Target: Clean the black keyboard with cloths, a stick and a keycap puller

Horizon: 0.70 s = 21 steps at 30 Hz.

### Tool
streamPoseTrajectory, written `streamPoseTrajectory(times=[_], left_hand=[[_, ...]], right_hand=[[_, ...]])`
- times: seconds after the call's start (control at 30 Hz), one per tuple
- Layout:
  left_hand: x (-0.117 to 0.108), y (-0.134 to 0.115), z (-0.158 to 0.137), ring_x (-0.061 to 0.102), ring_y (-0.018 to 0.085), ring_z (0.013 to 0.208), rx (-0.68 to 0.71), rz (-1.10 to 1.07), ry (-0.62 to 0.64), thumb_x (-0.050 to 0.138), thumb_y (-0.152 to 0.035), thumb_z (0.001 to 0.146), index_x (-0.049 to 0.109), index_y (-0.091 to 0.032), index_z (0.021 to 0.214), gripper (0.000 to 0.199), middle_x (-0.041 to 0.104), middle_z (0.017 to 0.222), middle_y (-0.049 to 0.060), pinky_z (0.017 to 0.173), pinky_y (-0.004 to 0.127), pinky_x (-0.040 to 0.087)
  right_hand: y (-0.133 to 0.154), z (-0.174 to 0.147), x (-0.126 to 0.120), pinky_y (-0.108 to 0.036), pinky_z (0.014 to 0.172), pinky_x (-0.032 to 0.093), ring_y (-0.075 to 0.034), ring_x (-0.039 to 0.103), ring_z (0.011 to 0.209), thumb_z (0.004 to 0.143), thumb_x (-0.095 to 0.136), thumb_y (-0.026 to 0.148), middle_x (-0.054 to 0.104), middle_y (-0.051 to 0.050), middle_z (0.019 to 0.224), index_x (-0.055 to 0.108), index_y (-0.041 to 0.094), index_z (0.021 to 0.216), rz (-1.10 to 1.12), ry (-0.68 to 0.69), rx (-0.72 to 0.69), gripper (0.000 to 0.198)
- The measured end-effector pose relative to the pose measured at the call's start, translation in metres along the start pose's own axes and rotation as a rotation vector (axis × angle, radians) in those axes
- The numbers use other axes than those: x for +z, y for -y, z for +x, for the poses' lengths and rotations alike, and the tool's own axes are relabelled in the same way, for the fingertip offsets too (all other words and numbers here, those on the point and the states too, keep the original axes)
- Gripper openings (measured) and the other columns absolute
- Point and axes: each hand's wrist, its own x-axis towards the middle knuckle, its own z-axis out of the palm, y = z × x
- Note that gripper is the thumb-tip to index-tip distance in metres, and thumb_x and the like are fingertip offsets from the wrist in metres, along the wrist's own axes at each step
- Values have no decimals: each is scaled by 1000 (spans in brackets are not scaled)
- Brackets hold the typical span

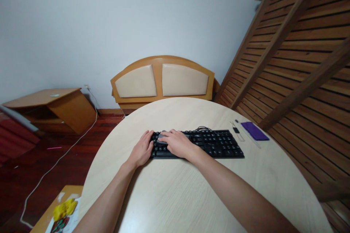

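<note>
A black keyboard (218, 143) lies on the round pale table. My left hand (142, 147) is at its left end, fingers and thumb against the edge, holding it there. Over the left part of the keys, my right hand (177, 142) is closed on a grey cloth-like piece (162, 137). Its fingers and palm hide much of that piece, so its exact kind is unclear. A thin black cable (203, 128) is coiled behind the keyboard.
To the right on the table (169, 193) lie a purple cloth pouch (255, 131), a thin pale stick with a dark tip (248, 134) and a small black-and-metal item (236, 131). Slatted wood (295, 80) leans at right. A white cord (61, 158) crosses the floor.
</note>
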Motion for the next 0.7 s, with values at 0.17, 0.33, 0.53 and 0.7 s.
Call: streamPoseTrajectory(times=[0.17,0.33,0.53,0.7], left_hand=[[1,2,0,36,26,148,-10,16,14,31,-34,100,44,-8,148,56,48,154,14,124,48,29],[-2,-2,0,34,25,149,-26,24,31,30,-34,100,43,-8,149,57,47,155,13,125,46,27],[-2,-3,0,37,25,148,-27,39,12,32,-31,99,45,-9,148,55,49,153,12,124,46,29],[-8,-12,2,42,27,144,14,121,-11,37,-29,96,50,-8,144,54,54,149,14,122,47,33]], right_hand=[[-24,-27,-9,-42,100,47,-26,57,121,82,54,7,58,-2,146,68,28,131,24,35,77,55],[-45,-60,-18,-41,107,42,-26,55,126,79,53,5,56,-2,148,68,27,132,27,50,184,59],[-48,-80,-38,-42,103,45,-29,59,122,77,54,5,60,-5,145,69,25,130,-57,129,314,59],[-50,-73,-49,-43,100,47,-29,62,118,80,51,5,64,-7,140,68,24,131,-73,26,313,57]])
